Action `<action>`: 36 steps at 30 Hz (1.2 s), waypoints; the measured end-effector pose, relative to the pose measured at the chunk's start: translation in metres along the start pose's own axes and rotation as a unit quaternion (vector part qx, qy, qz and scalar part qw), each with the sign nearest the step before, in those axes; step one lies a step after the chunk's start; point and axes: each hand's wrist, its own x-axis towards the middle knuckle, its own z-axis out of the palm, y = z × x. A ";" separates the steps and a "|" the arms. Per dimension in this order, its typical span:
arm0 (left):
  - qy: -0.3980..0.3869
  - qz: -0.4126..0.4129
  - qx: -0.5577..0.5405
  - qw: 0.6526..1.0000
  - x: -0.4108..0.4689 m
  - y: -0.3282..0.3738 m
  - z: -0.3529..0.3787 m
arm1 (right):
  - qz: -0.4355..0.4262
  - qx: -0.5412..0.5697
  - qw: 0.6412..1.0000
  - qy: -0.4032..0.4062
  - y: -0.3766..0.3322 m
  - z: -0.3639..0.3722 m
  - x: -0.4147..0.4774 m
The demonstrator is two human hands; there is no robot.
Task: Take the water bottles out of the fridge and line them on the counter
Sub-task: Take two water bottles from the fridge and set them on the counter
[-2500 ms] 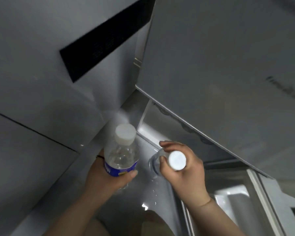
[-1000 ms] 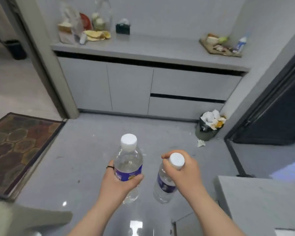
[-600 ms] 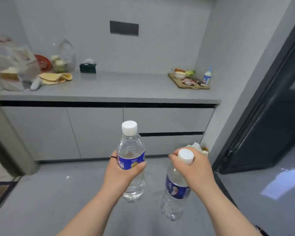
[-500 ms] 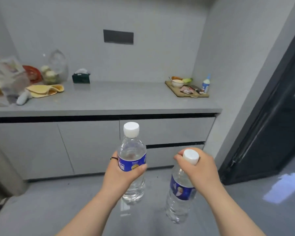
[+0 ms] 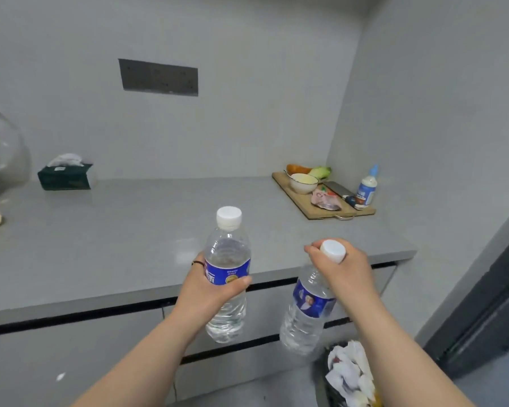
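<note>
Bottles | left hand (image 5: 207,292) wraps left bottle (image 5: 227,277) | right hand (image 5: 340,274) clasps right bottle (image 5: 307,312) neck

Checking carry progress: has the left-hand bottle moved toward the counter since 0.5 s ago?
Yes. The bottle in the left hand now overlaps the counter edge; earlier it hung below, in front of the cabinet fronts.
</note>
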 end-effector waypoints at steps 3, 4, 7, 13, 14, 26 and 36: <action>0.016 -0.004 -0.015 1.000 0.074 0.001 0.013 | -0.016 0.010 1.000 -0.005 0.007 0.022 0.081; 0.022 -0.001 -0.021 1.000 0.097 0.002 0.016 | -0.024 0.008 1.000 -0.012 0.007 0.029 0.106; 0.038 -0.005 -0.022 0.999 0.165 0.005 0.020 | -0.040 -0.028 0.998 -0.031 0.005 0.056 0.176; 0.053 0.006 -0.002 0.999 0.285 -0.003 0.027 | -0.017 -0.048 0.998 -0.026 0.021 0.110 0.289; 0.051 0.005 0.001 0.999 0.305 -0.005 0.031 | -0.017 -0.052 0.998 -0.022 0.025 0.118 0.306; 0.028 0.014 0.084 0.996 0.459 -0.025 0.061 | 0.034 -0.047 0.998 -0.029 0.049 0.199 0.444; 0.082 -0.010 0.084 0.993 0.484 -0.048 0.060 | 0.046 0.029 0.996 -0.073 0.067 0.205 0.453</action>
